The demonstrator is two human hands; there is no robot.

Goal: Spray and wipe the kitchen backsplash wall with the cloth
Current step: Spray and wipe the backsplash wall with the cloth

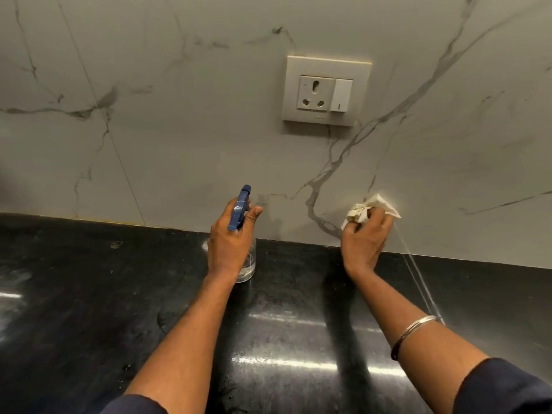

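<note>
Marble-look backsplash wall [179, 144] across the whole top half, white with grey veins and one thin seam line slanting down on the left. Below that, glossy black countertop [74, 294], light streaks bouncing off it, a few specks and smudges here and there. Cream socket plate [327, 91] up on the wall, three-pin outlet plus one switch, well above both hands.

Two bare forearms reaching in from the bottom edge, dark blue sleeves [507, 386] ending near the elbows. Left hand [228, 243] wrapped round the neck of the spray bottle [239, 209], fingers curled under the blue trigger head, one digit poking out toward the wall. Clear body of the bottle mostly hidden behind that hand. Base down at the countertop, can't tell whether actually resting on it or just off it. Nozzle end tipped up toward the wall, close to it but apart.

Right hand [366, 237] bunched around the cloth [385, 204], which is off-white and crumpled. Cloth pressed onto the wall low down, just above the counter edge, just right of the fat grey vein and down-right from the socket. Fingers curled over it, most of the cloth buried under them, only a corner peeking out top and right. Thin silver bangle [418, 327] on that wrist. Couple of pale loose threads [415, 270] trailing from the cloth down past the forearm.
</note>
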